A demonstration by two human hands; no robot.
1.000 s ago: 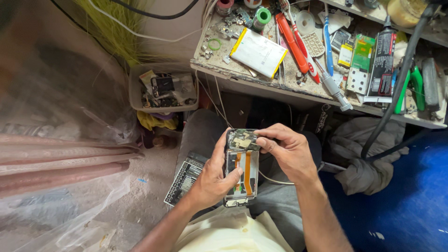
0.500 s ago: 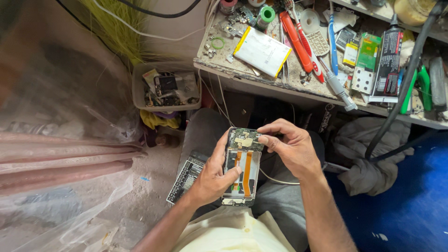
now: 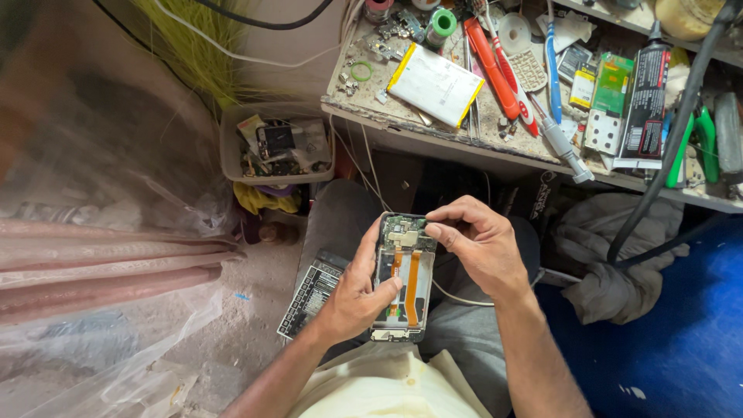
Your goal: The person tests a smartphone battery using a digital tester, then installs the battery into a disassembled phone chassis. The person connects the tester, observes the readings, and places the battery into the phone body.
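Observation:
An opened phone with its back off shows a green circuit board at the top and orange ribbon cables down the middle. My left hand grips it from the left side, thumb lying across the lower half. My right hand is at the phone's upper right corner, its fingertips pinched together on the circuit board there. I cannot tell whether a small part sits between those fingertips. The phone is held over my lap, just below the workbench edge.
The cluttered workbench carries a white flat battery, red and blue tools, a black glue tube and green pliers. A plastic tub of parts stands on the floor to the left. A keypad board lies by my knee.
The view has drifted slightly. Both hands stay on the phone, and my right fingertips keep working at its upper corner.

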